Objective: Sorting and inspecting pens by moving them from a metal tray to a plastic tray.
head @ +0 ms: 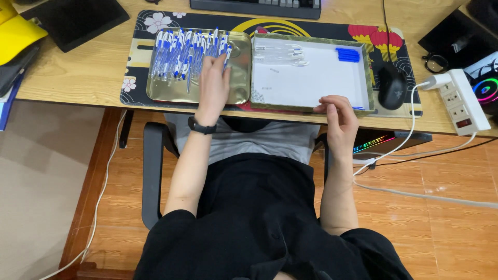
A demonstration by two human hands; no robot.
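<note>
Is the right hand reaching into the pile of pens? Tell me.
No, the right hand rests at the near edge of the white-lined tray; the left hand is on the pens.

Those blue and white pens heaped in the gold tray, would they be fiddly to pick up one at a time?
Probably a bit. The pens look slim, round and smooth, so one would likely roll or slip when nudged. They lie crossed in the gold tray, so lifting one may drag its neighbours. Each seems light and stiff under the left hand.

Wooden desk (78, 72) over orange wood-pattern floor (446, 228), black chair (152, 176) beneath
</note>
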